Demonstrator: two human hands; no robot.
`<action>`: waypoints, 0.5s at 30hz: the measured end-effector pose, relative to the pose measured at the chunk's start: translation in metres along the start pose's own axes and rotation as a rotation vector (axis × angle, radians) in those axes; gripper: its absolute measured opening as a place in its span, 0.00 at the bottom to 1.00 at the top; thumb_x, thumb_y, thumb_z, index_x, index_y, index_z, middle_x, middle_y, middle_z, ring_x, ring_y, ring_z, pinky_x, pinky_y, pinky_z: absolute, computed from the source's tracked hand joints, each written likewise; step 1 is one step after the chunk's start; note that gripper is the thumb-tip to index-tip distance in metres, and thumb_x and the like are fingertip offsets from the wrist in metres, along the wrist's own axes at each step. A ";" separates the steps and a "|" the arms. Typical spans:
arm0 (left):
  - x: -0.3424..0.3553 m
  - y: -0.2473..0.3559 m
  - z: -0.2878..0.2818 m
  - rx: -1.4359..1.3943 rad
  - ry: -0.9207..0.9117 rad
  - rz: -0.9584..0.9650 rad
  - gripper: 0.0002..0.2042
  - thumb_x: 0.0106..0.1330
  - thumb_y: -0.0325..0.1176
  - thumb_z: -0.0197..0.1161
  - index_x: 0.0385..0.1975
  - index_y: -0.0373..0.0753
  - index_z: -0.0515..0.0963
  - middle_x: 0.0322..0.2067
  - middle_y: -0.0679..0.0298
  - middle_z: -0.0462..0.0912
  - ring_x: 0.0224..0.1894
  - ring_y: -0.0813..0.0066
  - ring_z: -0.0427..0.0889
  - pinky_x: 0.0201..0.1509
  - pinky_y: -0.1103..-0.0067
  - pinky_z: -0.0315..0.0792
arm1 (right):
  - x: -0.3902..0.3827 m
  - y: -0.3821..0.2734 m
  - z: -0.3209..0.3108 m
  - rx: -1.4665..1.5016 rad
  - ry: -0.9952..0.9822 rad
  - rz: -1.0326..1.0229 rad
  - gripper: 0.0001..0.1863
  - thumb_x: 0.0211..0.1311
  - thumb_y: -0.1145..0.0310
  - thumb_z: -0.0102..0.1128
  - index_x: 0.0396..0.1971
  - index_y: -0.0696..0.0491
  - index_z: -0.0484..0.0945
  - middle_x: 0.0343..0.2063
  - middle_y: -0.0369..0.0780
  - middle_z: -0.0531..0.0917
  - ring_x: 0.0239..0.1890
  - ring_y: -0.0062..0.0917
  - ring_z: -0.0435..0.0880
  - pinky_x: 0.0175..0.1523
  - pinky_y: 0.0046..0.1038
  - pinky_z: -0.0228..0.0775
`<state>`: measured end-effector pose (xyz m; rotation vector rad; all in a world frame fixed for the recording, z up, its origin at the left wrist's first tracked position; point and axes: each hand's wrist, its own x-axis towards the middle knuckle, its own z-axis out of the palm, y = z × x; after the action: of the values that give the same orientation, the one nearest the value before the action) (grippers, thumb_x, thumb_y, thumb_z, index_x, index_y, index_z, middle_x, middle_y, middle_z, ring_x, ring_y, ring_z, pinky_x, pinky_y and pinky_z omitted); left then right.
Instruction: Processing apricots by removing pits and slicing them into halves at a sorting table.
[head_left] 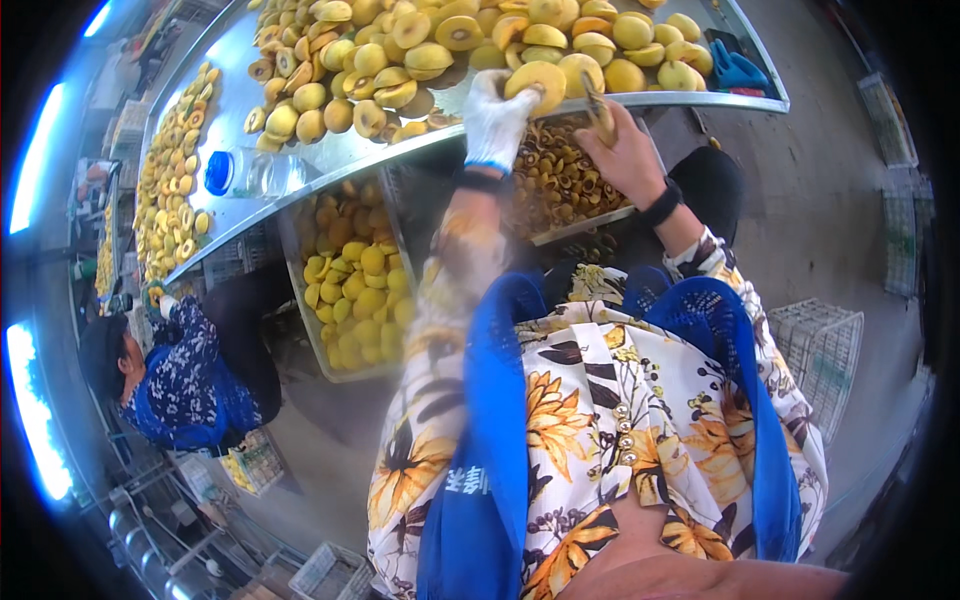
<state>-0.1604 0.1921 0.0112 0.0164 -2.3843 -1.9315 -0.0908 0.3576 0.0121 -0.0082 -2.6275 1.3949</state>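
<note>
My left hand, in a white glove with a blue cuff, grips a yellow peach half over the near edge of the metal table. Beside it, my bare right hand is closed round a slim, brownish hand tool; its exact kind is hard to make out. Another peach piece lies right behind the tool's tip. Below both hands stands a crate of brown peach pits and scraps. Heaped yellow peaches, many halved, cover the tabletop ahead.
A tray of yellow peach halves stands below the table at left. On the table lie a blue-capped clear bottle and, far right, a blue glove. A co-worker sits at left. A white wire crate stands at right.
</note>
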 end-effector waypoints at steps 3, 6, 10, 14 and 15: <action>-0.033 0.008 0.004 -0.312 -0.021 -0.154 0.17 0.52 0.35 0.61 0.39 0.33 0.70 0.33 0.57 0.75 0.34 0.70 0.76 0.39 0.78 0.71 | 0.004 -0.021 0.001 0.135 -0.154 0.028 0.26 0.54 0.58 0.57 0.51 0.53 0.63 0.33 0.51 0.78 0.37 0.44 0.78 0.40 0.32 0.69; -0.054 0.024 0.007 -0.774 -0.060 -0.424 0.15 0.59 0.37 0.54 0.44 0.37 0.69 0.38 0.60 0.75 0.40 0.70 0.74 0.44 0.76 0.69 | 0.000 -0.019 0.005 0.155 -0.222 -0.057 0.27 0.54 0.57 0.57 0.51 0.52 0.61 0.32 0.52 0.78 0.36 0.47 0.77 0.38 0.35 0.69; -0.060 0.009 0.005 -1.063 0.037 -0.632 0.19 0.63 0.47 0.50 0.45 0.39 0.69 0.39 0.63 0.75 0.39 0.69 0.74 0.43 0.76 0.70 | -0.015 -0.020 0.008 0.029 -0.276 0.056 0.24 0.56 0.55 0.55 0.47 0.53 0.63 0.29 0.52 0.77 0.34 0.48 0.76 0.35 0.37 0.69; -0.062 0.003 0.009 -0.883 0.154 -0.517 0.18 0.64 0.46 0.49 0.44 0.38 0.70 0.39 0.62 0.74 0.39 0.70 0.74 0.42 0.76 0.70 | -0.029 -0.025 0.003 -0.140 -0.423 -0.133 0.19 0.55 0.57 0.55 0.36 0.55 0.64 0.23 0.53 0.76 0.30 0.49 0.75 0.33 0.41 0.66; -0.062 0.007 0.011 -0.803 0.172 -0.485 0.18 0.64 0.46 0.49 0.43 0.37 0.70 0.39 0.61 0.74 0.39 0.71 0.74 0.41 0.76 0.71 | -0.030 -0.025 0.001 -0.088 -0.386 -0.218 0.18 0.54 0.58 0.56 0.33 0.56 0.63 0.22 0.53 0.75 0.29 0.50 0.74 0.31 0.42 0.65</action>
<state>-0.0986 0.2074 0.0131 0.7261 -1.4345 -2.8099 -0.0593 0.3408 0.0277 0.5745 -2.8777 1.3148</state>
